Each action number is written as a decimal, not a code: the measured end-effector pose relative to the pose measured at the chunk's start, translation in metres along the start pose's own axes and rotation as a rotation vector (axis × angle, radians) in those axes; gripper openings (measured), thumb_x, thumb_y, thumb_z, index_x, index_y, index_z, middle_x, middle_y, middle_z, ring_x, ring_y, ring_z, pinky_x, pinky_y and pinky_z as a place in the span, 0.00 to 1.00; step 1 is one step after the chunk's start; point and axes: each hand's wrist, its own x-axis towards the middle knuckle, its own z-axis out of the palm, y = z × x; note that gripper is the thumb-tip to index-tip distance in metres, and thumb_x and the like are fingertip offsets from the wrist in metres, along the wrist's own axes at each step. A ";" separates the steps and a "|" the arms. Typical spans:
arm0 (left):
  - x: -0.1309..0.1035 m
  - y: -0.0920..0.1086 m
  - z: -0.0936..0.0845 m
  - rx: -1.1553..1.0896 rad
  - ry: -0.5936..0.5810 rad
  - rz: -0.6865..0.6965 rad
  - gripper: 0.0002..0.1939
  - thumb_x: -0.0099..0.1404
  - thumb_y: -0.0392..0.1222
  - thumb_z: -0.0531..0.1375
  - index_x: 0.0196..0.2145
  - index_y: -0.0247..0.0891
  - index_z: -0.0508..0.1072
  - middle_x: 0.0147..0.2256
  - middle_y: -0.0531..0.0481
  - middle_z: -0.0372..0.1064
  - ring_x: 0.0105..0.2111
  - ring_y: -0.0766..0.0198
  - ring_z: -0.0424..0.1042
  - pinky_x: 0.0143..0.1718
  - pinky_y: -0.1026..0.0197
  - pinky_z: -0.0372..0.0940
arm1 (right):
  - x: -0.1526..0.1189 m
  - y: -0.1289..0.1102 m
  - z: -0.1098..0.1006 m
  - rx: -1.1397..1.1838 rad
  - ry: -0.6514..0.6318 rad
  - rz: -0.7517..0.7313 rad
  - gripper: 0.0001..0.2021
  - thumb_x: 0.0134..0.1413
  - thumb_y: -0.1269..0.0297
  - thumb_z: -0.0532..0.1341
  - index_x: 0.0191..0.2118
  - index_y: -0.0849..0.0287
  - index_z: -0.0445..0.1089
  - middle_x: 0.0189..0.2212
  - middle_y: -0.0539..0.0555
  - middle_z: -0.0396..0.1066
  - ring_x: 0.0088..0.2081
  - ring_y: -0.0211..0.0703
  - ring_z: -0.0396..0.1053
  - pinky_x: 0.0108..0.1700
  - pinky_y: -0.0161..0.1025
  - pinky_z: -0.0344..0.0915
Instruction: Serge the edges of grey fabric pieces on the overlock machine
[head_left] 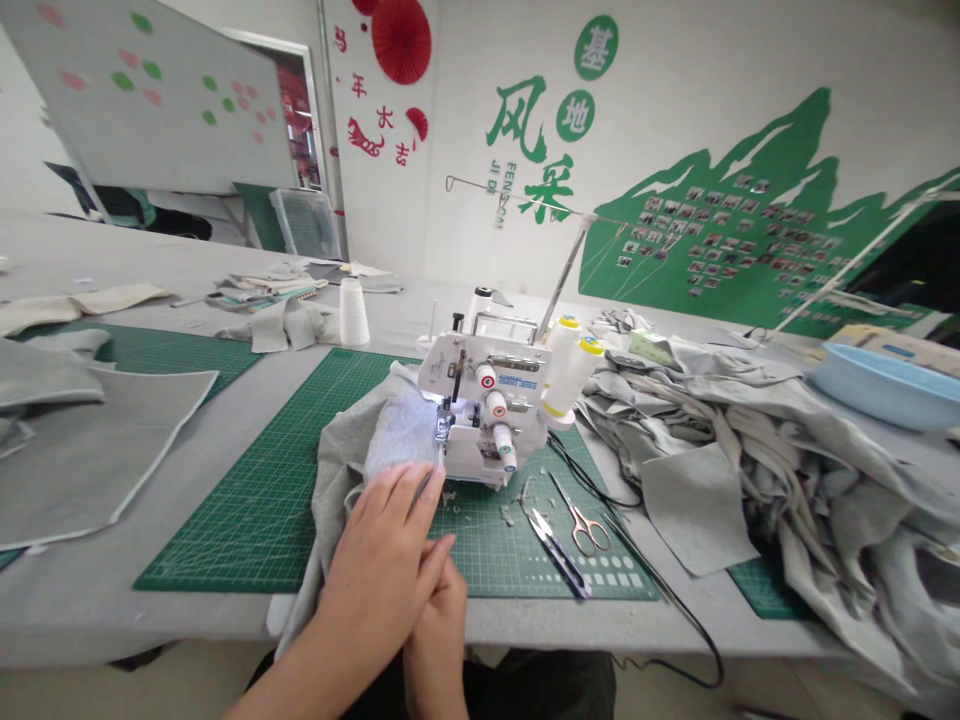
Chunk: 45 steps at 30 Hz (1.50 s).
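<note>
A white overlock sewing machine stands on a green cutting mat, its lamp lit over the presser foot. Grey fabric lies at the foot and hangs down over the table's front edge. My left hand rests on this fabric with fingers stretched toward the foot, just in front of the machine. Tucked below it, my right hand has its fingers bent and closed. The left hand partly covers them, so what they hold is hidden.
Right of the machine lie thread snips, small scissors, fabric scraps and black cables. A heap of grey cloth and a blue basin are farther right. Thread cones stand around the machine. Flat grey pieces lie left.
</note>
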 end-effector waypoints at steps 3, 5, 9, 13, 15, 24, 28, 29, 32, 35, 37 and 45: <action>0.001 0.000 0.000 0.004 -0.003 0.001 0.28 0.64 0.38 0.62 0.61 0.33 0.66 0.59 0.38 0.65 0.58 0.43 0.61 0.60 0.42 0.58 | 0.000 0.000 0.001 0.015 0.008 0.008 0.23 0.53 0.44 0.66 0.31 0.64 0.75 0.24 0.53 0.74 0.24 0.37 0.64 0.25 0.33 0.62; 0.002 0.000 0.000 0.009 -0.005 0.002 0.28 0.64 0.38 0.62 0.61 0.32 0.66 0.59 0.37 0.65 0.58 0.43 0.61 0.60 0.41 0.58 | 0.000 0.000 0.001 0.037 0.012 0.021 0.23 0.52 0.44 0.66 0.30 0.63 0.75 0.23 0.52 0.73 0.22 0.35 0.61 0.22 0.32 0.60; 0.006 -0.001 0.001 0.024 0.000 -0.002 0.29 0.63 0.38 0.63 0.61 0.32 0.66 0.58 0.37 0.65 0.57 0.43 0.62 0.59 0.41 0.59 | 0.000 0.002 0.002 0.096 0.002 0.053 0.22 0.52 0.43 0.67 0.30 0.62 0.72 0.19 0.49 0.69 0.18 0.31 0.54 0.18 0.30 0.53; 0.012 -0.001 0.003 0.038 -0.004 -0.011 0.28 0.63 0.38 0.64 0.60 0.32 0.68 0.58 0.37 0.66 0.57 0.43 0.62 0.58 0.41 0.60 | 0.003 0.003 0.002 0.147 -0.016 0.115 0.22 0.51 0.42 0.66 0.30 0.60 0.69 0.16 0.44 0.63 0.15 0.29 0.48 0.15 0.29 0.48; 0.015 -0.002 0.004 0.040 -0.006 -0.016 0.28 0.63 0.39 0.64 0.60 0.32 0.68 0.58 0.37 0.66 0.57 0.43 0.63 0.58 0.41 0.61 | 0.005 0.003 0.002 0.158 -0.015 0.119 0.22 0.51 0.43 0.66 0.28 0.59 0.67 0.15 0.43 0.61 0.15 0.28 0.47 0.15 0.28 0.48; 0.007 -0.008 -0.002 -0.014 0.026 0.049 0.25 0.65 0.40 0.60 0.59 0.31 0.67 0.58 0.37 0.66 0.59 0.44 0.63 0.59 0.41 0.60 | 0.007 0.000 0.005 0.127 -0.017 0.043 0.22 0.53 0.43 0.66 0.27 0.60 0.68 0.17 0.45 0.62 0.18 0.31 0.53 0.19 0.29 0.53; -0.009 -0.006 -0.006 -0.062 0.017 0.051 0.26 0.67 0.39 0.57 0.61 0.32 0.64 0.60 0.38 0.65 0.59 0.48 0.63 0.59 0.45 0.61 | 0.006 -0.001 0.004 0.039 0.010 -0.032 0.20 0.53 0.46 0.67 0.30 0.61 0.73 0.24 0.51 0.71 0.28 0.38 0.64 0.30 0.33 0.65; -0.011 -0.005 -0.007 -0.066 0.013 0.049 0.26 0.67 0.39 0.56 0.62 0.32 0.63 0.60 0.39 0.64 0.59 0.49 0.63 0.59 0.46 0.61 | 0.006 -0.001 0.004 0.022 0.015 -0.045 0.19 0.53 0.47 0.67 0.30 0.61 0.73 0.25 0.51 0.72 0.28 0.39 0.65 0.32 0.34 0.66; -0.013 -0.003 -0.007 -0.065 0.021 0.044 0.26 0.67 0.39 0.56 0.62 0.33 0.63 0.60 0.39 0.64 0.59 0.49 0.64 0.59 0.46 0.62 | 0.004 -0.001 0.002 0.007 0.014 -0.067 0.19 0.53 0.47 0.67 0.30 0.61 0.74 0.26 0.53 0.74 0.29 0.41 0.67 0.33 0.36 0.67; -0.010 -0.001 -0.007 -0.058 0.027 0.038 0.26 0.65 0.37 0.57 0.61 0.33 0.64 0.59 0.39 0.65 0.58 0.48 0.64 0.58 0.44 0.62 | 0.002 -0.001 0.000 0.011 -0.001 -0.058 0.20 0.55 0.45 0.65 0.31 0.62 0.74 0.27 0.54 0.75 0.29 0.42 0.69 0.33 0.36 0.68; -0.007 0.000 -0.006 -0.053 0.031 0.041 0.26 0.65 0.37 0.57 0.61 0.33 0.65 0.58 0.39 0.66 0.58 0.47 0.65 0.58 0.44 0.63 | 0.001 -0.001 -0.001 0.029 -0.010 -0.038 0.21 0.55 0.44 0.65 0.32 0.62 0.74 0.28 0.54 0.75 0.29 0.42 0.69 0.34 0.37 0.68; -0.006 0.002 -0.004 -0.054 0.035 0.024 0.25 0.65 0.39 0.58 0.60 0.34 0.66 0.58 0.39 0.66 0.58 0.47 0.65 0.57 0.44 0.63 | -0.001 -0.002 0.000 0.080 -0.005 0.000 0.25 0.53 0.40 0.65 0.32 0.63 0.76 0.29 0.56 0.77 0.31 0.43 0.71 0.35 0.38 0.69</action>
